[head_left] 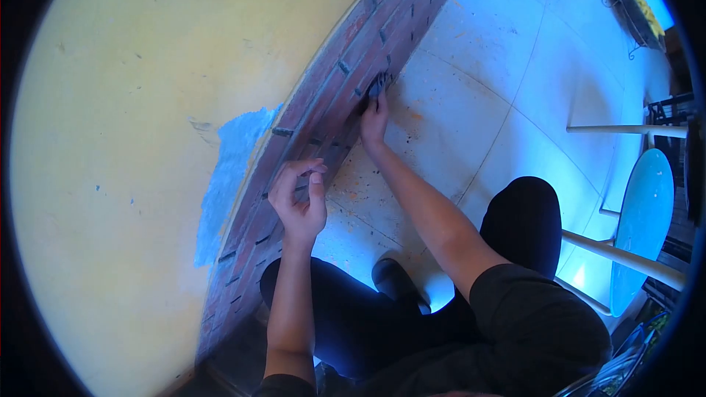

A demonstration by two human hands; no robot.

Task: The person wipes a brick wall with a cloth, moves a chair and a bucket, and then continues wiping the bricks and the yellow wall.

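Note:
My right hand (373, 121) reaches low against the brick-patterned wall base (312, 114), close to where it meets the floor. Its fingers are closed round a small dark grey piece (376, 88), whose kind I cannot make out; it is at the brick surface. Nearer to me, my left hand (300, 198) is raised in front of the same brick band. That hand is empty, its fingers loosely curled and the thumb apart from them.
Above the bricks is a yellow wall (147, 132) with a pale blue patch (235, 169). Orange and dark crumbs dot the tiled floor (471, 95). A tipped stool with a blue seat (641, 228) and pale legs lies at right. Beyond it stands a planter (641, 18).

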